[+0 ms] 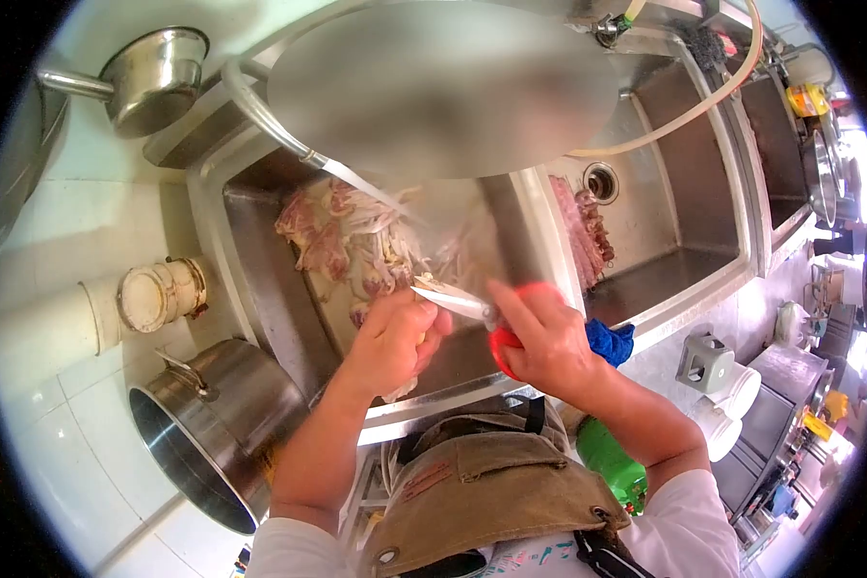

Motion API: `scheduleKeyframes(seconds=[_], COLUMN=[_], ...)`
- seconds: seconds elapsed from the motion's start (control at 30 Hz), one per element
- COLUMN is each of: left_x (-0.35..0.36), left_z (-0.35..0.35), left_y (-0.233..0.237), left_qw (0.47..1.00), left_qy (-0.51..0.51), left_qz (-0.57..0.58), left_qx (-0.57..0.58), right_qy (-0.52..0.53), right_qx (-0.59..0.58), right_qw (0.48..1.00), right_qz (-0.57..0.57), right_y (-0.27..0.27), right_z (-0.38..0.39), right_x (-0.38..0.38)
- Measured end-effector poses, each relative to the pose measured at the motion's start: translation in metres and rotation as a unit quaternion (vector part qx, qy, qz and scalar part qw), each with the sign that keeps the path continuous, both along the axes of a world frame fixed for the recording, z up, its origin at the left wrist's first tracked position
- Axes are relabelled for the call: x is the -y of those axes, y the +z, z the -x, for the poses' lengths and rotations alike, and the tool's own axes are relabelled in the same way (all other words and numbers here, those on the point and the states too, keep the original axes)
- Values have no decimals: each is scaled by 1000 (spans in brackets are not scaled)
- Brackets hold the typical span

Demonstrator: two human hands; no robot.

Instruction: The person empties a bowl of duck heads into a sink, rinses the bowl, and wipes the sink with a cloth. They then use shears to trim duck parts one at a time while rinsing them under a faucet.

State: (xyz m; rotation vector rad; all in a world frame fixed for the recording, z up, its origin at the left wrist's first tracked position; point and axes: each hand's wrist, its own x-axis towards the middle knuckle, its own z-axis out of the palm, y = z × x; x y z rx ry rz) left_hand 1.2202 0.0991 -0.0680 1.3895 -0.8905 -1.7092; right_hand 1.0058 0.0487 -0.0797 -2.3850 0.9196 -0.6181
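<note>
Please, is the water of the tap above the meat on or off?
On: a pale stream leaves the end of the curved spout and runs toward the meat in the sink.

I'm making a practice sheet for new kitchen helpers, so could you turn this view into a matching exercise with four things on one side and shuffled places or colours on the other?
Things:
1. Scissors
2. Large steel pot
3. Round drain
4. Crumpled bundle

Places or colours:
A. In the floor of the middle basin
B. Blue
C. In the person's right hand
D. Left of the basin being worked over

Right pairs: 1-C, 2-D, 3-A, 4-B
</note>
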Motion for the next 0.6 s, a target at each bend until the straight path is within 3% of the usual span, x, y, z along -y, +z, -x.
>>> scheduleKeyframes(seconds=[0.17, 0.23, 0.3, 0.33, 0.37, 0.4, 0.43, 0.47, 0.5, 0.6], left_x=[1, -1, -1, 3, -12, -6, 1, 7, 12, 41], left_z=[-3, -4, -8, -14, -19, -23, -26, -32, -42, -35], left_y=[-8, -22, -42, -59, -111, -144, -178, -233, -294, -474], left_qw=[998, 996, 975, 945, 980, 982, 969, 970, 977, 987], left_qy=[-26, -34, -90, -148, 1, 16, 37, 44, 43, 42], left_qz=[7, 22, 42, 62, 57, -64, -184, -200, -171, -38], left_qx=[52, 83, 196, 285, 193, 178, 162, 132, 119, 147], right_qy=[19, -17, -91, -112, -201, -229, -218, -199, -200, -227], right_qx=[10, 71, 110, 71, 111, 132, 133, 99, 55, -21], right_qw=[999, 988, 960, 906, 629, 573, 638, 738, 803, 845], right_qz=[-45, -132, -241, -402, -742, -776, -726, -637, -559, -484], right_y=[-4, -19, -44, -47, -72, -101, -136, -183, -225, -315], right_z=[5, 4, -6, -13, -21, -25, -30, -43, -48, -62], right_x=[1, -4, -8, -2, 6, 5, -2, -8, -7, -12])
